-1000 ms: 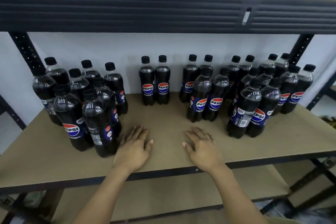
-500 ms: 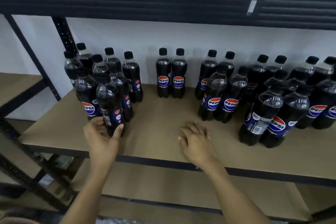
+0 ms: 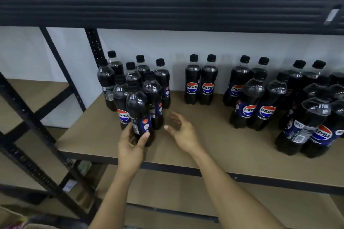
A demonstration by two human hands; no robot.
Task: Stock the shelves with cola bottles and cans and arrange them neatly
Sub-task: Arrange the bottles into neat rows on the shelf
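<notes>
Several dark Pepsi cola bottles with black caps stand on a tan shelf board (image 3: pixel 214 143). A tight cluster sits at the left end. My left hand (image 3: pixel 131 145) grips the lower part of the cluster's front bottle (image 3: pixel 138 115), thumb on its right side. My right hand (image 3: pixel 181 132) hovers open just right of that bottle, fingers spread and apart from it. A pair of bottles (image 3: pixel 201 82) stands at the back middle. Further right are another group (image 3: pixel 256 98) and a front pair (image 3: pixel 309 128).
A black shelf beam (image 3: pixel 167 8) runs overhead. A black upright post (image 3: pixel 94 42) stands behind the left cluster, and diagonal braces (image 3: pixel 31 117) lie further left. A lower shelf (image 3: pixel 186 191) shows beneath. Bare board lies between the left cluster and the right groups.
My left hand has closed round the front bottle of the left cluster. My right hand has lifted off the shelf and moved left toward that bottle. The view has shifted left.
</notes>
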